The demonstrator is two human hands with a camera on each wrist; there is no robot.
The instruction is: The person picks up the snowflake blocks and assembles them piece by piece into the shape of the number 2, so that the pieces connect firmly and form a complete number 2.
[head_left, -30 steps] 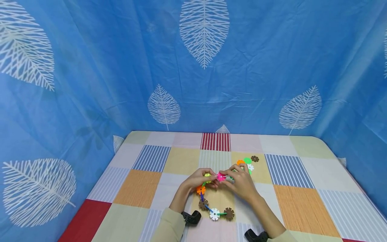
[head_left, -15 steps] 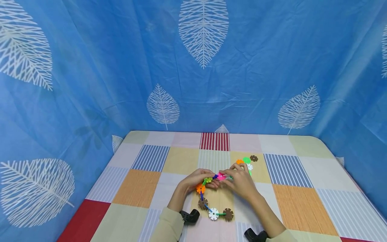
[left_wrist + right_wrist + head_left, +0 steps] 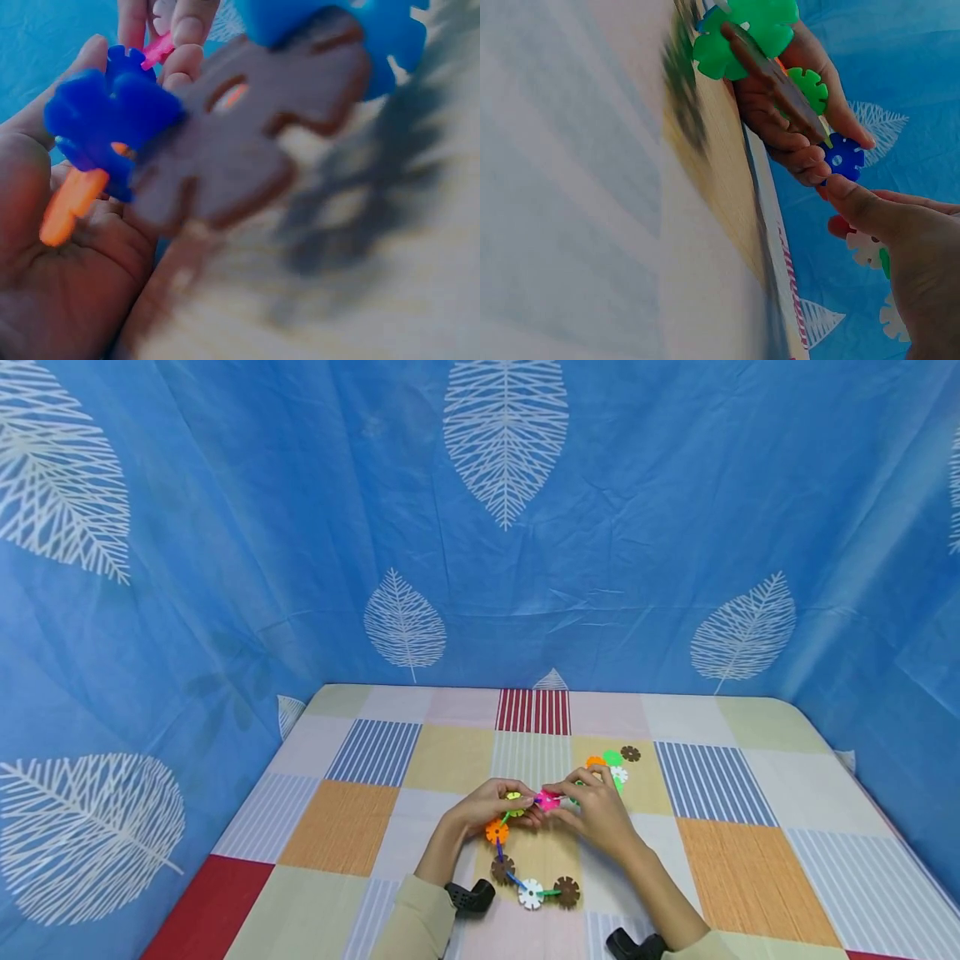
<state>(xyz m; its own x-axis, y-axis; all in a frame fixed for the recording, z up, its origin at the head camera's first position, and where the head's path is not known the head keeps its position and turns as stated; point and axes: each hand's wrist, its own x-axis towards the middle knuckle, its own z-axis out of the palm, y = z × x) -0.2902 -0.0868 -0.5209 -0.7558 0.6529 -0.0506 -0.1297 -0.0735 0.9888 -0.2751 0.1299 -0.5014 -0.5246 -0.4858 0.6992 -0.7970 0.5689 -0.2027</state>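
Both hands work on a chain of notched plastic snowflake discs above the patchwork cloth. My left hand [image 3: 487, 803] pinches the chain by a blue disc [image 3: 844, 160], beside a yellow-green disc [image 3: 514, 812]. My right hand [image 3: 603, 814] pinches a pink disc [image 3: 548, 801], held edge-on against the blue one. From the left hand the chain hangs toward me through an orange disc [image 3: 497, 832], a brown disc [image 3: 502, 869], a white disc [image 3: 531, 894] and an end brown disc [image 3: 567, 892]. Beyond the right fingers, a white disc [image 3: 864, 249] and more discs follow, partly hidden.
Behind the right hand, an orange disc [image 3: 595, 762], a green disc [image 3: 612, 758], a white disc [image 3: 619, 773] and a brown disc [image 3: 631, 753] lie on the tablecloth [image 3: 457, 752]. A blue leaf-patterned curtain [image 3: 600, 568] surrounds the table's back and sides.
The blue disc between the hands came into view half a second ago, then the left thumb closed over it again. The yellow-green disc tilted and turned back. Both hands stay nearly in place.
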